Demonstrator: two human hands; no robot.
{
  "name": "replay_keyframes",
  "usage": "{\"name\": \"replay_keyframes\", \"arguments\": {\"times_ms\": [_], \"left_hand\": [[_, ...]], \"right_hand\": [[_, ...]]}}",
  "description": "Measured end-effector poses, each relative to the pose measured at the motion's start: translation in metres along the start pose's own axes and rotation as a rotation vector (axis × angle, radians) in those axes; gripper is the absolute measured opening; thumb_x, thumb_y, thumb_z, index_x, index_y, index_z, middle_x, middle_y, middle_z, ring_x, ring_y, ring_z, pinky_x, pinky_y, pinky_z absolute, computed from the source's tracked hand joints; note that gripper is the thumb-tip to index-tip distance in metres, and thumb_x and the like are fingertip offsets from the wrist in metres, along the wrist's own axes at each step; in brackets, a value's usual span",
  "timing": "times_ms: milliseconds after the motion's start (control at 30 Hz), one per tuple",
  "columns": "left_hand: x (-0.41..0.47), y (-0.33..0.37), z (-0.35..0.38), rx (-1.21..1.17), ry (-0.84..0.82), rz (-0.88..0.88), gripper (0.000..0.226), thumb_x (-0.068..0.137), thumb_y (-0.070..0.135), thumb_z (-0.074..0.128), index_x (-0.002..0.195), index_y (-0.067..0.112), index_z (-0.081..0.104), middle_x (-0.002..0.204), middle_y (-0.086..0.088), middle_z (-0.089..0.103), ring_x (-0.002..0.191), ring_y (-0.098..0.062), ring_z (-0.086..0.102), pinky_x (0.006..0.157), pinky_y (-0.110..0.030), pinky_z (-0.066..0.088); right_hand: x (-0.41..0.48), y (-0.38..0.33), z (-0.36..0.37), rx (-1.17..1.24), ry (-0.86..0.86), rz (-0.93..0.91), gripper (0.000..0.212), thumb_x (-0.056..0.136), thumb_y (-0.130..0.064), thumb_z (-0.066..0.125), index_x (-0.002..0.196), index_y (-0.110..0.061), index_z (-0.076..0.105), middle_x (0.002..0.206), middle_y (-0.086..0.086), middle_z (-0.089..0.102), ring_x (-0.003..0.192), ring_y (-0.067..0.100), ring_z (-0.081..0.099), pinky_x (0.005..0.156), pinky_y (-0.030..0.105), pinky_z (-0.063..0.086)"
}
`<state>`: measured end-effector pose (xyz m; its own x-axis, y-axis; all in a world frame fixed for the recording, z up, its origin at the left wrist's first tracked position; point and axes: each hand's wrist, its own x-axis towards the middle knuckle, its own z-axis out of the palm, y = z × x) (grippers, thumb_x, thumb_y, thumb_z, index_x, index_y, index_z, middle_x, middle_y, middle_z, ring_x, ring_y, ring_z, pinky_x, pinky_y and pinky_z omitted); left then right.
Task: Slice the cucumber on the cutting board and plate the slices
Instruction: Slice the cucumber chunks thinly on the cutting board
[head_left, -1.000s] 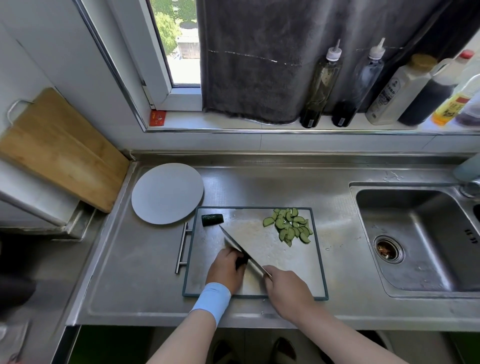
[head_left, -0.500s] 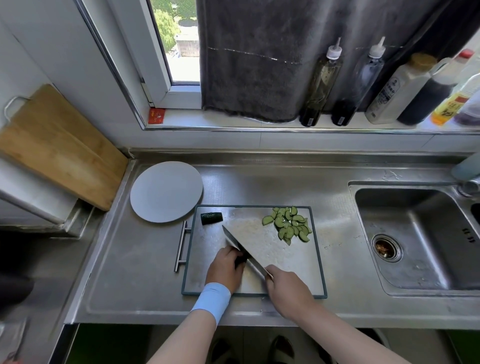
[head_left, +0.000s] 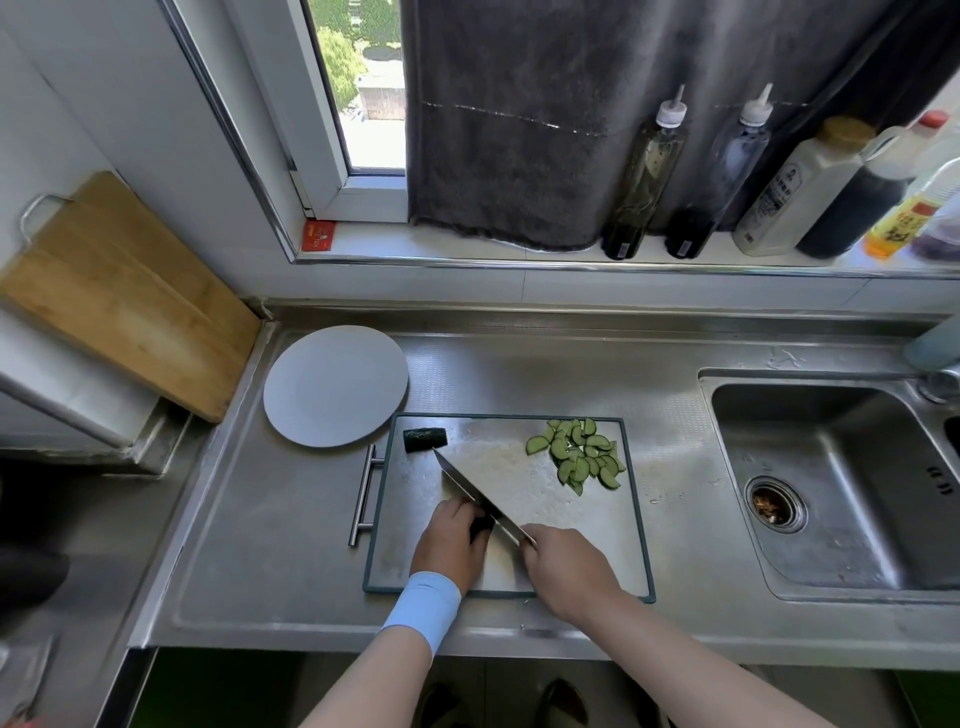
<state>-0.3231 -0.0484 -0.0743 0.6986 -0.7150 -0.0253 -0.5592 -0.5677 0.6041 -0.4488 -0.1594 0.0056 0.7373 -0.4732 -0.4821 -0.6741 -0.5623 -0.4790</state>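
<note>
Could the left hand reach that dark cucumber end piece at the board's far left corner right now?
Probably yes: the end piece lies on the left hand's side of the knife, bare board between. But that hand holds a cucumber piece.

Stainless steel counter (head_left: 519, 374) carrying two items. Grey plate (head_left: 335, 387) sitting back left. Steel cutting board (head_left: 519, 467) lying front centre, handle (head_left: 363, 493) pointing left, far-left corner just beside plate rim. Sink (head_left: 831, 493) sitting recessed at right end.

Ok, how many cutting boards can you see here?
2. A wooden cutting board leans at far left; a metal cutting board lies flat on the counter, holding cucumber slices. None seem hidden.
</note>
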Motion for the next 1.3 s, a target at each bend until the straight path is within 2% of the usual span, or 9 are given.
{"name": "replay_keyframes", "arguments": {"times_ms": [200, 333, 500, 700, 833, 1000, 1100, 1200, 1300], "left_hand": [[0.001, -0.002, 0.002, -0.006, -0.026, -0.031, 0.016, 0.085, 0.024, 0.062, 0.101, 0.022, 0.065, 0.106, 0.001, 0.059, 0.1, -0.015, 0.053, 0.086, -0.023, 0.044], [0.001, -0.003, 0.001, -0.02, -0.021, -0.029, 0.015, 0.084, 0.024, 0.063, 0.099, 0.023, 0.066, 0.102, 0.002, 0.059, 0.098, -0.015, 0.054, 0.085, -0.023, 0.045], [0.001, -0.004, 0.002, -0.044, -0.012, -0.041, 0.014, 0.083, 0.024, 0.064, 0.097, 0.023, 0.066, 0.101, 0.003, 0.06, 0.096, -0.014, 0.055, 0.084, -0.025, 0.048], [-0.002, -0.002, 0.002, -0.024, 0.022, -0.009, 0.014, 0.081, 0.019, 0.065, 0.095, 0.018, 0.066, 0.098, 0.003, 0.06, 0.095, -0.014, 0.054, 0.079, -0.028, 0.049], [-0.003, -0.004, 0.0, 0.001, 0.007, 0.022, 0.016, 0.082, 0.019, 0.063, 0.098, 0.02, 0.066, 0.103, 0.003, 0.057, 0.098, -0.013, 0.05, 0.079, -0.028, 0.05], [-0.004, -0.001, -0.001, -0.035, 0.021, -0.005, 0.013, 0.082, 0.019, 0.065, 0.095, 0.018, 0.066, 0.1, 0.001, 0.059, 0.097, -0.017, 0.052, 0.078, -0.031, 0.05], [-0.004, -0.001, -0.001, -0.056, 0.019, -0.026, 0.013, 0.082, 0.02, 0.066, 0.095, 0.018, 0.067, 0.099, -0.001, 0.06, 0.097, -0.017, 0.053, 0.08, -0.03, 0.049], [-0.003, -0.001, -0.001, -0.06, 0.005, -0.034, 0.013, 0.083, 0.021, 0.065, 0.096, 0.02, 0.068, 0.101, 0.001, 0.06, 0.098, -0.015, 0.053, 0.084, -0.028, 0.048], [-0.003, -0.002, -0.002, -0.053, -0.008, -0.04, 0.014, 0.084, 0.021, 0.064, 0.097, 0.022, 0.068, 0.102, 0.002, 0.059, 0.098, -0.014, 0.053, 0.085, -0.025, 0.046]], "right_hand": [[-0.023, 0.005, 0.001, -0.003, 0.046, -0.046, 0.026, 0.101, -0.028, 0.035, 0.078, -0.03, 0.047, 0.066, -0.006, 0.054, 0.058, 0.01, 0.045, 0.05, 0.024, 0.029], [-0.028, 0.006, 0.002, -0.006, 0.03, -0.022, 0.035, 0.102, -0.026, 0.034, 0.068, -0.034, 0.038, 0.063, -0.008, 0.05, 0.056, 0.008, 0.043, 0.049, 0.023, 0.028], [-0.021, 0.006, 0.006, 0.035, 0.003, -0.005, 0.026, 0.101, -0.025, 0.036, 0.086, -0.027, 0.057, 0.072, -0.003, 0.06, 0.063, 0.015, 0.053, 0.053, 0.028, 0.036], [0.001, -0.002, 0.013, 0.038, -0.016, 0.025, 0.026, 0.099, -0.024, 0.037, 0.109, -0.025, 0.061, 0.096, 0.005, 0.068, 0.079, 0.024, 0.055, 0.065, 0.032, 0.039], [0.006, -0.005, 0.012, 0.026, -0.02, 0.028, 0.025, 0.098, -0.024, 0.037, 0.106, -0.022, 0.06, 0.098, 0.008, 0.068, 0.084, 0.027, 0.056, 0.066, 0.032, 0.039], [0.001, -0.005, 0.008, 0.009, -0.007, 0.004, 0.024, 0.099, -0.027, 0.036, 0.086, -0.029, 0.056, 0.085, 0.0, 0.066, 0.078, 0.023, 0.058, 0.058, 0.032, 0.037], [-0.01, -0.005, 0.008, 0.012, 0.018, -0.021, 0.024, 0.1, -0.028, 0.036, 0.085, -0.03, 0.054, 0.077, -0.004, 0.062, 0.069, 0.017, 0.054, 0.052, 0.026, 0.034], [-0.021, -0.002, 0.006, 0.023, 0.037, -0.039, 0.025, 0.101, -0.028, 0.035, 0.086, -0.028, 0.055, 0.073, -0.004, 0.06, 0.064, 0.013, 0.051, 0.052, 0.024, 0.033], [-0.028, 0.0, 0.004, -0.002, 0.026, -0.055, 0.022, 0.102, -0.027, 0.034, 0.084, -0.032, 0.047, 0.066, -0.008, 0.05, 0.059, 0.009, 0.045, 0.051, 0.021, 0.03]]}}
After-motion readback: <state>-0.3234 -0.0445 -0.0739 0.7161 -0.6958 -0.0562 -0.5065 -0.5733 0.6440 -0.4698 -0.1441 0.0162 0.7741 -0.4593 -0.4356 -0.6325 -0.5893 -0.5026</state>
